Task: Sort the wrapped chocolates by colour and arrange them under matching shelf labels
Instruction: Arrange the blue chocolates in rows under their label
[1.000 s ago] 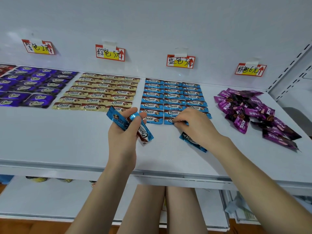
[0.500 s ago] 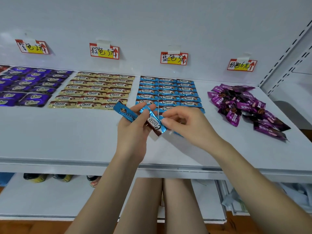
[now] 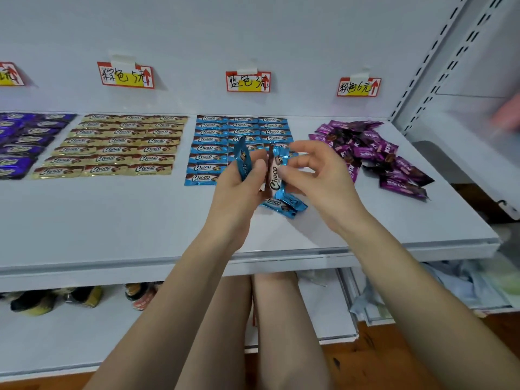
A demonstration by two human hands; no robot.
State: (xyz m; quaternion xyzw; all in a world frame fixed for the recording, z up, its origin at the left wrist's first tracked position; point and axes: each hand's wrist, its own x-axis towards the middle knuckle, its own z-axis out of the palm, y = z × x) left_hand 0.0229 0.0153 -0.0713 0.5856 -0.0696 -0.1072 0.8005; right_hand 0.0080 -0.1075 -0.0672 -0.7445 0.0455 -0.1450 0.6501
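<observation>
Fingers (image 3: pixel 309 150) of the right hand (image 3: pixel 318 181) pinch one blue Choco bar (image 3: pixel 274 177) midway along; the left hand (image 3: pixel 239 192) grips a second blue bar (image 3: pixel 242 160) upright, both above the shelf (image 3: pixel 112 220), between the blue rows (image 3: pixel 208 149) and its front edge. Foil wrappers look light, crinkly and slippery, so the crimped ends probably give the surest hold

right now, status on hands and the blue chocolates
Left hand grips a blue bar. Right hand pinches a second blue bar, upright. Beneath, loose blue bars on shelf. Nothing blocks the blue rows.
</observation>
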